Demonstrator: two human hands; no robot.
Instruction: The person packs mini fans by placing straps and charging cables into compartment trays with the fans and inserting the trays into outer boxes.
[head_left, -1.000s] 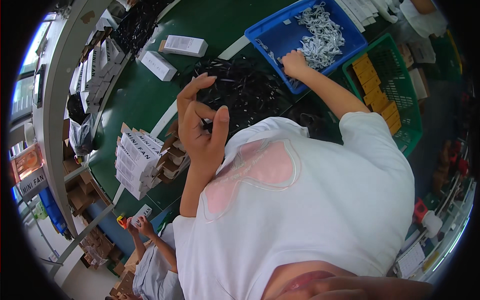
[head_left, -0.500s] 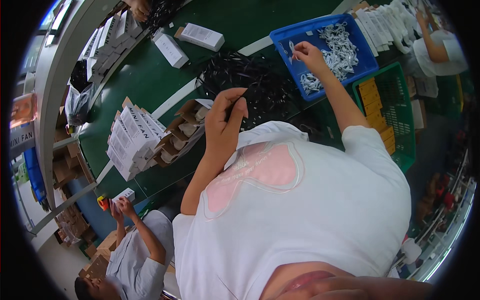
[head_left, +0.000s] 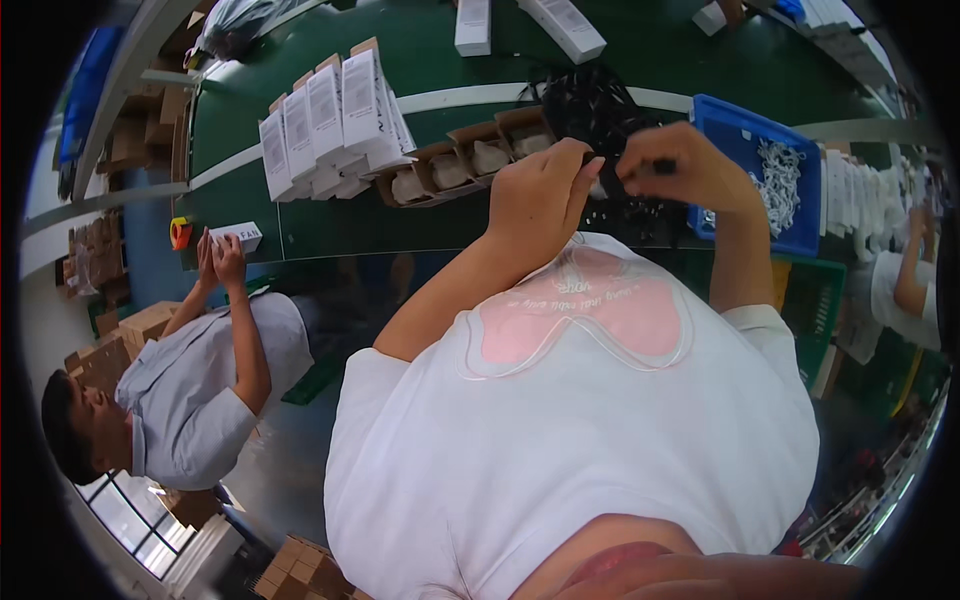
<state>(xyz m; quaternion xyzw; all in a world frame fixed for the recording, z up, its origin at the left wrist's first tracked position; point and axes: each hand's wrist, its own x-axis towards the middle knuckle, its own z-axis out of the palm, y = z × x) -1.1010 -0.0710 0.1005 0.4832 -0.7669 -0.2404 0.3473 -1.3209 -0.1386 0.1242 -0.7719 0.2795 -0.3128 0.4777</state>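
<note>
My left hand (head_left: 540, 198) is closed in a pinch over the table edge, thumb against fingers; whatever it grips is dark or hidden. Close on its right, my right hand (head_left: 695, 172) is curled and slightly blurred. A whitish bit at its fingertips looks like a white cable. Behind both hands lies a heap of black straps (head_left: 590, 100), partly covered by them. An open carton with compartments (head_left: 440, 172), holding several pale wrapped items, stands just left of my left hand. To the right of my right hand is a blue bin (head_left: 707, 130) with bundled white cables (head_left: 780, 185).
Stacked white boxes (head_left: 345, 115) stand left of the carton. Two white boxes (head_left: 565, 28) lie farther back on the green table (head_left: 430, 65). A co-worker (head_left: 200, 385) at left holds a white box (head_left: 237, 236) near an orange tape dispenser (head_left: 180, 233). A green crate (head_left: 820, 310) is at right.
My right hand has left the blue bin, where it pinched a white cable, and come across to my left hand. The view has turned, and the hands are now close together.
</note>
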